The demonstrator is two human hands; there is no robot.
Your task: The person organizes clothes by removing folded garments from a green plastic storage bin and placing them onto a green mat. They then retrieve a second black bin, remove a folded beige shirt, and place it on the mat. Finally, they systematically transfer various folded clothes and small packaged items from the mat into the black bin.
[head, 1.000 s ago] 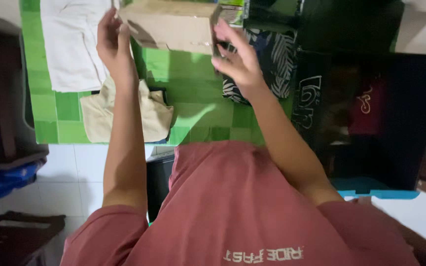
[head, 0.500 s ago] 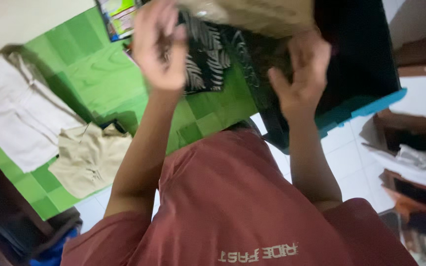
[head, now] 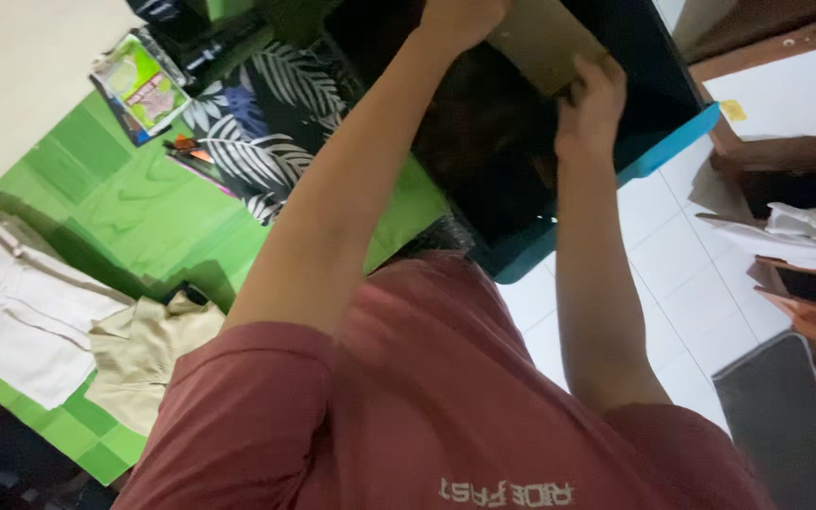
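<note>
A tan folded piece of cloth [head: 542,40] is held between both my hands at the top of the view. My left hand [head: 460,17] grips its left end, partly cut off by the frame edge. My right hand [head: 592,102] pinches its lower right corner. The cloth hangs over the dark inside of a black box with a blue rim [head: 674,144]. My arms and my red shirt [head: 446,406] fill the lower half of the view and hide part of the box.
A green checked mat [head: 134,212] lies on the left with white trousers [head: 21,312], a beige shirt [head: 144,354], a leaf-patterned cloth [head: 257,123], a booklet [head: 139,87] and pens [head: 186,146]. White floor tiles [head: 691,283], wooden furniture [head: 795,161] and a dark mat [head: 781,425] lie on the right.
Both hands have carried the tan folded cloth to the right, from above the green mat to above the black box. The view has swung right with them.
</note>
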